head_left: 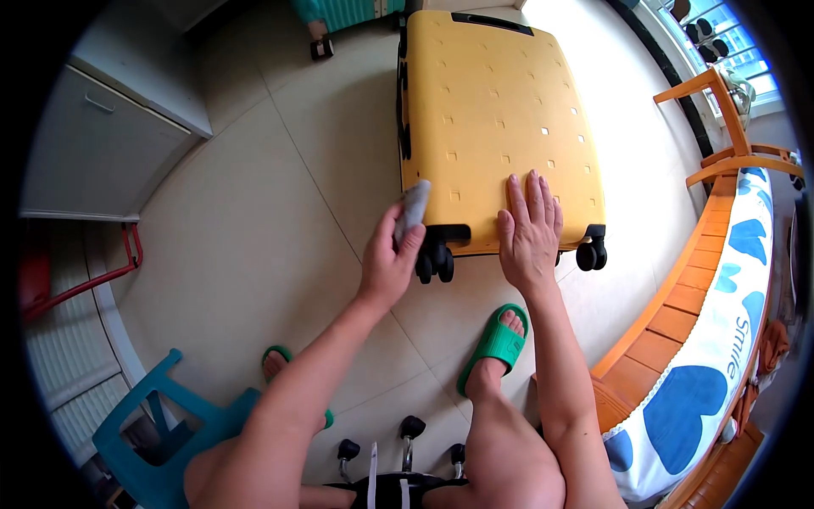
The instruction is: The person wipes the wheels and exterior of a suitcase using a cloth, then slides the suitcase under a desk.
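Bare legs of the person are nearest the camera, at the bottom edge. At far left is a grey cabinet, door shut, with a red metal frame below it and a teal plastic stool nearer the person. A teal suitcase, partly cut off, is at the top edge. Left hand: fingers curled, thumb opposed, gripping a folded grey cloth at the left edge of a yellow suitcase. Said suitcase lies ahead of the person, broad face up, black wheels toward the feet. Right hand: fingers extended and only slightly parted, laid palm down on the suitcase's near end, grasping nothing. Far right, a wooden bench carries a white cover with blue hearts and the word "Smile".
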A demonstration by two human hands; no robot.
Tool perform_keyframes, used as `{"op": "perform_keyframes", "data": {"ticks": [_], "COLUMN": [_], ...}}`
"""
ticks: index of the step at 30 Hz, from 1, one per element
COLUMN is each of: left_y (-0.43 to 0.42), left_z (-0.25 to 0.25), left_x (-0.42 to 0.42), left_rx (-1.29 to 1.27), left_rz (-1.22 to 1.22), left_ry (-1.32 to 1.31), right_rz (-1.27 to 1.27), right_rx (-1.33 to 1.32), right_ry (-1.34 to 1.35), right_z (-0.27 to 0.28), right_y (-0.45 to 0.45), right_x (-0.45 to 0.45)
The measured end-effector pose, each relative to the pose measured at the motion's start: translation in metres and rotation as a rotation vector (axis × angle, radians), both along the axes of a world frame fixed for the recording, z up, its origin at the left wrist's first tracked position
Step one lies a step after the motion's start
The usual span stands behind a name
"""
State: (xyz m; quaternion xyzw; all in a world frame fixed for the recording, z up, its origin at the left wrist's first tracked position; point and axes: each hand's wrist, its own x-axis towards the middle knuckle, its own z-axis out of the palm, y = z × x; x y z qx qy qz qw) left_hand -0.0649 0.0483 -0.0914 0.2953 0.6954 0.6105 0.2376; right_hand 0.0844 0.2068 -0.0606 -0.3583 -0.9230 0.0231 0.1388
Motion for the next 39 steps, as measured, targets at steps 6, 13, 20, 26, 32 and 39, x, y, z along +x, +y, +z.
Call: {"op": "perform_keyframes", "data": {"ticks": [6,13,20,26,32,39], "left_y": [0.027,0.061,0.015,0.053,0.097,0.044], "left_z": [0.004,-0.007,0.0,0.017,0.004,0.028], "left_x": [-0.017,-0.065,-0.03,-0.048,-0.075,-0.032], "left_rx": [-0.002,-0.019,0.116,0.085,0.085,-0.08], "left_rz": [-0.01,-0.064,-0.246,-0.265,0.008,-0.215], "left_ry": [0.205,0.05,0.307,0.458,0.431,0.671], "right_rz": [-0.01,-0.001,-0.019,-0.018,-0.015,-0.008], "right_rx": [0.027,0.019,0.007,0.027,0.046,0.039], "right_ry": [-0.059,-0.05,-0.037,-0.033,-0.022,-0.003], "right_z": [0.002,0.003,0.003,0.0,-0.001,0.0], "right_y": [-0.002,-0.002,-0.004,-0.005,-0.004,-0.003], "right_x": [-0.003,-0.002,-0.004,-0.006,-0.004,-0.004]}}
